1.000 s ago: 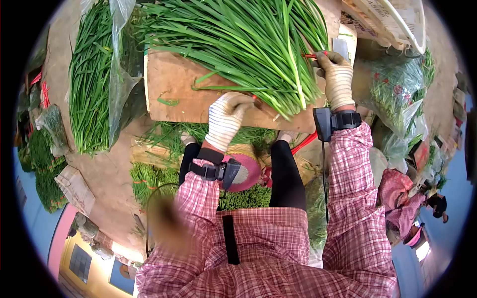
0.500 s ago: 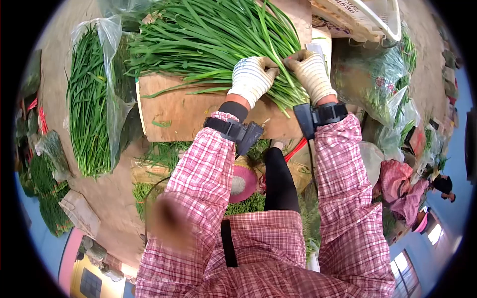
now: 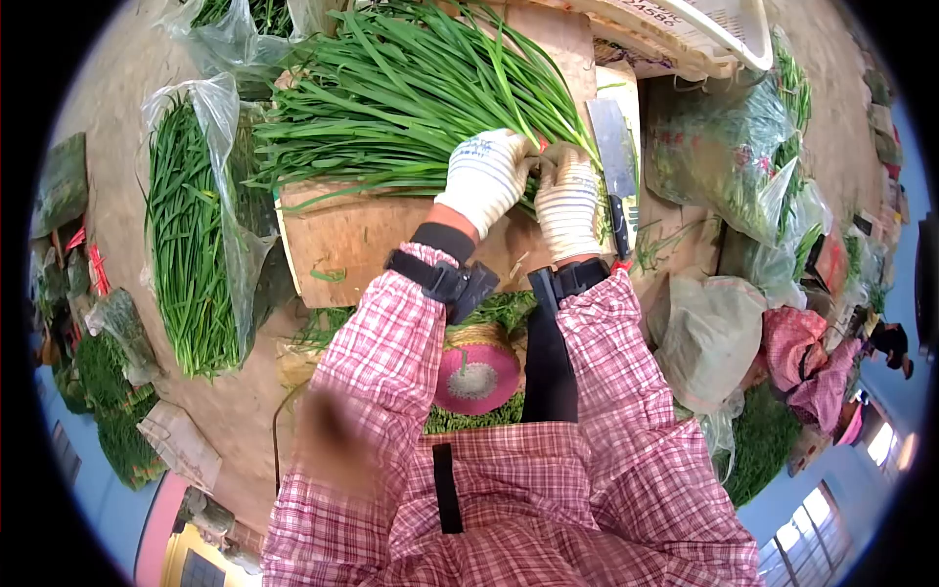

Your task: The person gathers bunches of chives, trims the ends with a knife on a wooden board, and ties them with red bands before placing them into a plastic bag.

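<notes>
A large heap of long green leafy stalks (image 3: 391, 108) lies across a wooden board (image 3: 342, 245). My left hand (image 3: 484, 176), in a white striped glove, has its fingers closed on stalks near their right-hand ends. Close beside it, my right hand (image 3: 569, 196), gloved too, is closed at the same stalk ends, with fingertips pinched together. A small red bit (image 3: 542, 144) shows between the two hands. To the right of my right hand lies a cleaver (image 3: 611, 147) with a dark handle, blade pointing away from me.
Bagged green stalks (image 3: 186, 245) lie at the left. A white crate (image 3: 724, 39) stands at the upper right, above plastic-wrapped greens (image 3: 724, 147). A pink-rimmed round seat (image 3: 476, 380) is below the board. A pale sack (image 3: 709, 338) lies at the lower right.
My right hand has moved left and down, close to my left hand. The cleaver is now uncovered. The view has shifted slightly, and a red bit shows between the hands.
</notes>
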### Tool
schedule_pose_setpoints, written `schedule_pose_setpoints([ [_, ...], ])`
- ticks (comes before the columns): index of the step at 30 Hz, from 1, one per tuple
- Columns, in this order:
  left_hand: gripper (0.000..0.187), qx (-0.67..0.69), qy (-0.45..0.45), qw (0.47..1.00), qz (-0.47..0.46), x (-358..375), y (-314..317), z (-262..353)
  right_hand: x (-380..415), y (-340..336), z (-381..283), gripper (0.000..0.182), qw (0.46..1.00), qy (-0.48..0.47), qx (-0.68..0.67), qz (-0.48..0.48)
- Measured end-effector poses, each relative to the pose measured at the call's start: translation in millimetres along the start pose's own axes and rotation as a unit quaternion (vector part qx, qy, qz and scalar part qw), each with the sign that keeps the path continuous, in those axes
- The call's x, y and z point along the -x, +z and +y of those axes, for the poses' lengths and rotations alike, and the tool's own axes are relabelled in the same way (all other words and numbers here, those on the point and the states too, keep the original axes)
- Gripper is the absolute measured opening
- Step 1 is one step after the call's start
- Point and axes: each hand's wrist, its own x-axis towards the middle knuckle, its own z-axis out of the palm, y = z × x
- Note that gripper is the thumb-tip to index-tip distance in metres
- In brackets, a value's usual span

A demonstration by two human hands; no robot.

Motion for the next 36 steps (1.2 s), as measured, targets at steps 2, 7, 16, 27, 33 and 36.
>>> schedule_pose_setpoints([
  [2,0.013,0.008,-0.026,0.999,-0.040,-9,-2,-1,-6,-7,1,0.020,1.000,0.016,-0.021,-0.017],
  [7,0.014,0.036,-0.034,0.998,-0.033,-11,3,-3,-24,-19,4,0.011,0.989,0.051,-0.124,-0.060],
  [16,0.010,-0.029,0.010,0.999,-0.032,-9,6,-2,-50,-27,13,0.010,0.934,0.177,-0.257,-0.173],
  [27,0.014,0.035,-0.083,0.996,0.010,4,-3,9,-50,-33,3,0.017,0.967,0.034,-0.211,-0.139],
  [33,0.014,0.053,-0.129,0.990,0.029,2,16,-4,-35,-34,0,0.017,0.948,0.036,-0.276,-0.153],
  [36,0.016,0.389,-0.260,0.884,0.023,14,-4,5,-43,-44,3,0.022,0.964,0.034,-0.191,-0.185],
])
